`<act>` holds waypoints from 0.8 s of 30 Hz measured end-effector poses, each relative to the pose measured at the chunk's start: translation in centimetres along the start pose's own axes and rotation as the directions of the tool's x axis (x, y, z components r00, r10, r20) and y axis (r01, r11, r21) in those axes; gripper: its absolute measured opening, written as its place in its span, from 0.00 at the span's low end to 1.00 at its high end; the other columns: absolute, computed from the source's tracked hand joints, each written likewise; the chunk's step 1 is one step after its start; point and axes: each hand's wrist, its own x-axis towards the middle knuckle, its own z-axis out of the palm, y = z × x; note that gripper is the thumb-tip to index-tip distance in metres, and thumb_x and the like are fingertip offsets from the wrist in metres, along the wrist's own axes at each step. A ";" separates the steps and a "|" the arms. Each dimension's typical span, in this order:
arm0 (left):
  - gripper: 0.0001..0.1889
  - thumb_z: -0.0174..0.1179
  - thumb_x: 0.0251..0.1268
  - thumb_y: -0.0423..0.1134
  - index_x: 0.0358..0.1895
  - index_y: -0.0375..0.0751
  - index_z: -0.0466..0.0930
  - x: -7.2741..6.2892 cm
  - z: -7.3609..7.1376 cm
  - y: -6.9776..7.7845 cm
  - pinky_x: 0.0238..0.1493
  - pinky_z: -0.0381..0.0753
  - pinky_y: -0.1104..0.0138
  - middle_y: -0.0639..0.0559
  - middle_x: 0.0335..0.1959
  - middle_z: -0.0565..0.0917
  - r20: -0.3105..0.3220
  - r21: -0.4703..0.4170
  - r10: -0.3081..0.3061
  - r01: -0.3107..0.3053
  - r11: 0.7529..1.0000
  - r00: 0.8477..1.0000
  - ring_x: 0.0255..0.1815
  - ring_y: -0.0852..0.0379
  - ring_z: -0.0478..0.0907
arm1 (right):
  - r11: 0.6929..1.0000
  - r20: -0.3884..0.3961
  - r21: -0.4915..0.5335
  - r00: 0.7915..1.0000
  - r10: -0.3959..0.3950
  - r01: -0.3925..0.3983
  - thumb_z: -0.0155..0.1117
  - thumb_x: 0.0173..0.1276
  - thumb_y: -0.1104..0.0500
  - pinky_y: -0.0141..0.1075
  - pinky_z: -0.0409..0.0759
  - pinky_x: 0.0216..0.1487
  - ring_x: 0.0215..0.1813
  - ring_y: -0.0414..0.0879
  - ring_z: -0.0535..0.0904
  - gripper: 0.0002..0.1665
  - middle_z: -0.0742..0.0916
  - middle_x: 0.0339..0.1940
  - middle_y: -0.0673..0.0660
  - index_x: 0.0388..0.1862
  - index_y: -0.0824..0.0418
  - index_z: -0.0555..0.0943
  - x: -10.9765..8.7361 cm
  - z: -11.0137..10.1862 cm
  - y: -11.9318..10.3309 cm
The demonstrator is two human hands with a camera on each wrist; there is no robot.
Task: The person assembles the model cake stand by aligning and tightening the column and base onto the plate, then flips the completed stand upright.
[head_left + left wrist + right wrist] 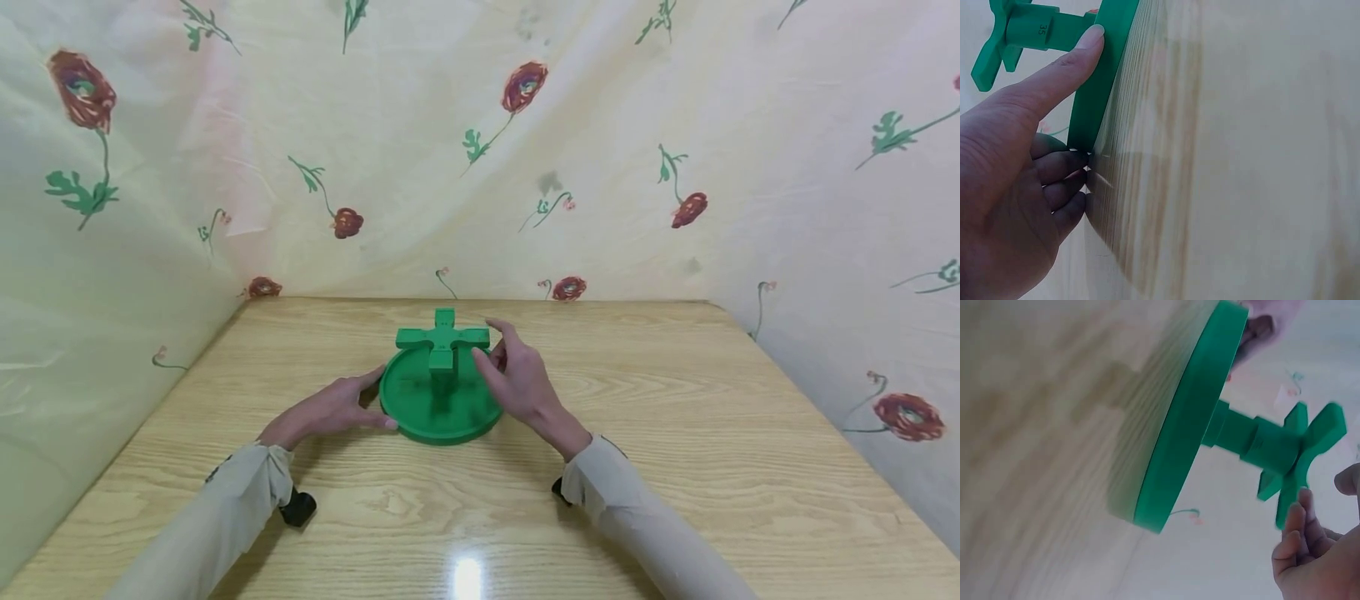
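Head view: spotted the green base point(405, 404) toward the far side of the table point(675, 417), beneath a cross handle point(442, 337). Gripped its left rim with the left hand point(339, 406), spread wide; rested loosely bent right hand point(522, 379) fingertips at the handle's right arm. Risked, presumably, twisting or skidding everything: off-centre push, light hold.

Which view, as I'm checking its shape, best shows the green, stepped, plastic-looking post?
Right wrist: the post shows side-on, unobstructed. In the head view, the green, cross-shaped, plastic-looking top hides much of it; left wrist shows it partly covered, marked "35".
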 end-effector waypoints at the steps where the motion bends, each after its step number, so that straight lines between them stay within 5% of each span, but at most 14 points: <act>1: 0.58 0.72 0.64 0.59 0.83 0.33 0.46 0.0 0.0 0.0 0.76 0.57 0.42 0.35 0.81 0.58 0.000 -0.001 -0.003 0.003 1.000 1.000 0.81 0.36 0.53 | 1.000 0.008 0.006 1.000 0.018 -0.018 0.61 0.79 0.62 0.35 0.71 0.27 0.23 0.43 0.70 0.27 0.77 0.23 0.50 0.72 0.70 0.70 0.1 -0.1 0.2; 10: 0.57 0.71 0.65 0.58 0.83 0.32 0.46 -0.1 0.0 -0.1 0.76 0.56 0.41 0.33 0.81 0.58 -0.004 0.001 0.006 -0.006 1.000 1.000 0.81 0.35 0.53 | 0.991 0.088 -0.019 0.987 0.131 -0.130 0.59 0.81 0.58 0.37 0.73 0.30 0.26 0.45 0.73 0.24 0.80 0.27 0.52 0.69 0.69 0.73 0.6 -0.1 0.9; 24: 0.57 0.72 0.64 0.58 0.83 0.33 0.46 -0.3 0.0 0.1 0.75 0.58 0.40 0.33 0.81 0.58 -0.008 0.001 0.010 -0.010 1.000 1.000 0.80 0.34 0.53 | 0.999 0.076 -0.009 0.996 0.052 -0.052 0.69 0.73 0.62 0.33 0.74 0.26 0.24 0.41 0.73 0.19 0.78 0.23 0.49 0.58 0.69 0.77 -0.9 -0.3 -0.1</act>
